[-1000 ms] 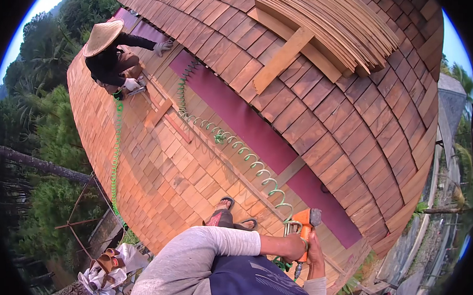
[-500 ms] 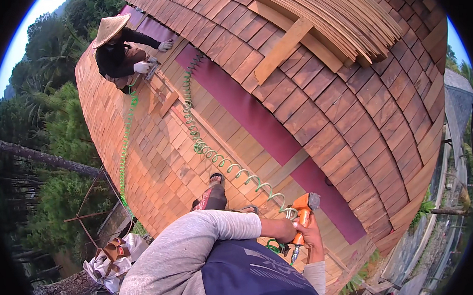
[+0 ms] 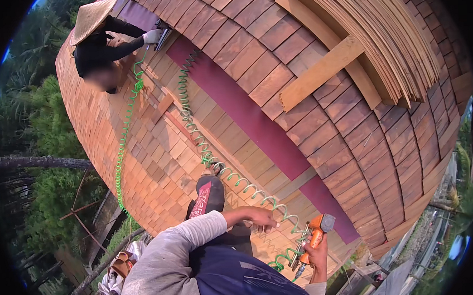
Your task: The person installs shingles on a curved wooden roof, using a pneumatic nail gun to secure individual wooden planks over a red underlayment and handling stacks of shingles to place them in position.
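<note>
A shingled roof (image 3: 347,148) surrounds everything; across it a coiled green hose (image 3: 183,85) runs down to the orange nail gun (image 3: 318,232), whose long axis slants up and rightward. The right hand (image 3: 318,253) grips the gun; the left hand (image 3: 263,218), seemingly empty, hangs apart, left of it.

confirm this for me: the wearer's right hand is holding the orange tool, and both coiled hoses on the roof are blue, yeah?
Not quite: both coiled hoses are green, not blue, as the head view shows. The wearer's right hand is indeed holding the orange tool.
</note>
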The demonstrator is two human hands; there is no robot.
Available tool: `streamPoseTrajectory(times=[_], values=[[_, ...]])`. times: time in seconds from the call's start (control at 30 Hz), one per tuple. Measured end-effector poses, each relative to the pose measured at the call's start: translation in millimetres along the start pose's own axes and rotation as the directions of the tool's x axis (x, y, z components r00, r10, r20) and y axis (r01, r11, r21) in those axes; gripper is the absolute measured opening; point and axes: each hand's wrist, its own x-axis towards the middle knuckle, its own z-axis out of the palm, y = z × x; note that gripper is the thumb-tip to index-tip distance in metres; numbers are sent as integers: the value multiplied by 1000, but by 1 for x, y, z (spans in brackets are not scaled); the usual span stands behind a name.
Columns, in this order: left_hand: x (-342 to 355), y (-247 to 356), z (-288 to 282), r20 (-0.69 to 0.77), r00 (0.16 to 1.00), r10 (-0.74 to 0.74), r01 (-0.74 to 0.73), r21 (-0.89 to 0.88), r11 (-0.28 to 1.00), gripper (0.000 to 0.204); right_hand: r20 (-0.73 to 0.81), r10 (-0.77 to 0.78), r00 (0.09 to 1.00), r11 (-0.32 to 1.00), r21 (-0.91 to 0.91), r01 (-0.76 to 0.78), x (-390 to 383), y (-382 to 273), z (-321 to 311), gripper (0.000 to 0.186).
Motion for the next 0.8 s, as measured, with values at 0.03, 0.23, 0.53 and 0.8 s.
streamPoseTrajectory(times=[0.03, 0.23, 0.53, 0.8], values=[[-32, -23, -48, -133, 991, 12, -35, -172, 984, 50, -2, 11, 1000, 1000, -24, -11, -1, -7, 4, 86], [-99, -254, -258, -737, -267, -621, 18, -648, 762, 91, 63, 243, 968, 945, -243, -221, -22, -71, 36, 81], [-30, -263, -316, -382, 276, -882, -663, -740, 113, 113, -153, 535, 831, 708, -455, -540, -92, -171, 34, 92], [-36, -376, -446, -597, -97, -796, -719, -511, 471, 73, -170, 499, 850, 760, -386, -523, -38, -125, 58, 82]])
